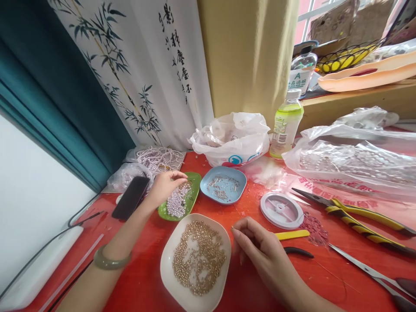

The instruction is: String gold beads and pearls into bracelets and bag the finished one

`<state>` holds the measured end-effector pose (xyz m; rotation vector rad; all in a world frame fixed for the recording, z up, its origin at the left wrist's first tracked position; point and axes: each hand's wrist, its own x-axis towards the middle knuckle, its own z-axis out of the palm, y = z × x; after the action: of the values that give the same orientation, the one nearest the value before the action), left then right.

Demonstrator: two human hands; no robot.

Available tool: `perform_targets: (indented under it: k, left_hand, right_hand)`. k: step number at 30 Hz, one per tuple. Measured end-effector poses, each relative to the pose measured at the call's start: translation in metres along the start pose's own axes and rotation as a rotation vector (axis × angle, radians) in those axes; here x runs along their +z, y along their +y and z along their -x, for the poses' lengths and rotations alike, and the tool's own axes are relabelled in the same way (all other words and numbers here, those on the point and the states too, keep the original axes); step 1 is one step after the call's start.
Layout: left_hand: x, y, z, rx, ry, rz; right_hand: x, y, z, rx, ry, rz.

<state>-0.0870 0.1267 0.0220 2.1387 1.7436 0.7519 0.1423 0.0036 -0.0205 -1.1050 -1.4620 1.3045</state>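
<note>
My left hand (168,185) is over a green leaf-shaped dish (196,184) holding lavender beads (177,203) and some small gold pieces. Its thumb and fingers come together at the tips; anything between them is too small to make out. Beside the right rim of a cream dish (167,277), my right hand (256,242) has thumb and forefinger pinched, with a tiny speck at the tips that I cannot name. Gold beads (199,255) fill much of the cream dish. Behind it, a blue dish (242,180) contains short thin metal pins (222,186).
To the right lie a white spool (282,210), yellow-and-black long-nose pliers (354,216), scissors (373,273) and a yellow strip (292,235). A phone (131,197) is at left. Plastic bags (234,138) and a green-labelled bottle (286,125) stand at the back.
</note>
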Motion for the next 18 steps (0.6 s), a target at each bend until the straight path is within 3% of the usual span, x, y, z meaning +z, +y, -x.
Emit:
perform_targets:
  k: [5, 13, 18]
  left_hand:
    - [0.005, -0.022, -0.015, 0.007, -0.025, -0.170]
    - [0.026, -0.014, -0.031, 0.037, -0.097, -0.312]
    - [0.027, -0.017, -0.039, -0.005, -0.088, -0.295]
  right_hand:
    - [0.000, 0.002, -0.001, 0.009, -0.016, 0.000]
    - [0.000, 0.003, -0.001, 0.015, -0.050, 0.038]
    - [0.001, 0.002, -0.001, 0.016, -0.051, 0.050]
